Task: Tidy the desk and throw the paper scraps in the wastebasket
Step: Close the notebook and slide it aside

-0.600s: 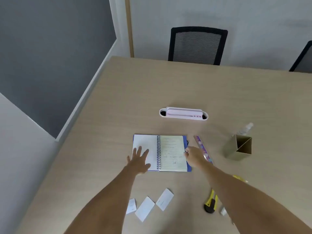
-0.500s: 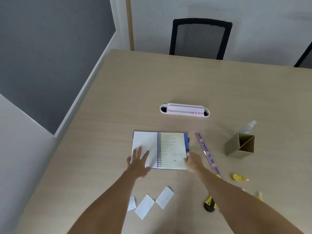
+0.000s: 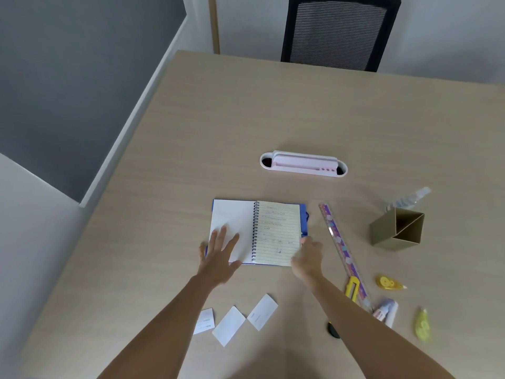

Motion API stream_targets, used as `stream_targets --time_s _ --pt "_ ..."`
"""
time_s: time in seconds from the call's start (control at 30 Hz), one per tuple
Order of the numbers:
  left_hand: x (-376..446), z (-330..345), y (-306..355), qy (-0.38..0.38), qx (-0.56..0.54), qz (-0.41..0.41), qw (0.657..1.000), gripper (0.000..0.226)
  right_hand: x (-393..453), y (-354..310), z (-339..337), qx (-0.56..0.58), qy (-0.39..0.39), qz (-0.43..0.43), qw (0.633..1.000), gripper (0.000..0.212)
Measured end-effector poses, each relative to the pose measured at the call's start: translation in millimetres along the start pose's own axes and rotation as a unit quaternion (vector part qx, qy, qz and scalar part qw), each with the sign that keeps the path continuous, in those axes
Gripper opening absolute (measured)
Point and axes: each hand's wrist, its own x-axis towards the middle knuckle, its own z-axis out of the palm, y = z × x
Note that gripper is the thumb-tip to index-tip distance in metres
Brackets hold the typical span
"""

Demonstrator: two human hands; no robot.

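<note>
A: What is lying nearest the person?

B: Three paper scraps (image 3: 234,321) are lying on the desk (image 3: 273,110) between the forearms, the leftmost partly hidden under the left arm. To the right, a yellow knife (image 3: 352,288) is poking out from behind the right arm, beside a small tube (image 3: 385,311) and two yellow tape dispensers (image 3: 388,283).

A: And the hands?

B: The left hand (image 3: 220,257) is resting flat, fingers spread, on the blank left page of the open notebook (image 3: 257,231). The right hand (image 3: 308,255) is touching the lower right edge of the lined page; its fingers are curling there, but I cannot tell whether they are pinching anything.

A: What is sitting beyond that?

B: A purple ruler (image 3: 341,247) is lying just right of the notebook. Further right, a brown pen holder (image 3: 397,229) is standing upright, with a clear bottle (image 3: 410,199) lying behind it. A pink-and-white tray (image 3: 303,166) is sitting beyond the notebook, and a black chair (image 3: 338,34) is standing at the far edge.
</note>
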Motion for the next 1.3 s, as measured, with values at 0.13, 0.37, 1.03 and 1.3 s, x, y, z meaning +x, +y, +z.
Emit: stream_targets --time_s 0.13,0.37,1.03,1.3 --pt "0.2 0.7 -1.2 -0.002 0.006 0.001 1.000 0.068 5.3 11.8 -5.5 -0.013 0.014 -0.080 0.997 0.053" --pt "1.9 -0.6 -4.7 -0.002 -0.019 0.000 1.000 0.068 8.9 -8.8 8.1 -0.163 0.036 -0.172 0.971 0.074" --pt "9.9 -13.9 0.4 0.135 0.030 0.046 0.989 0.078 -2.3 44.1 2.1 -0.213 -0.037 -0.343 0.914 0.053" --pt "53.9 -23.4 2.6 0.010 0.026 0.062 0.998 0.076 34.3 11.7 4.7 -0.197 -0.014 -0.305 0.932 0.050"
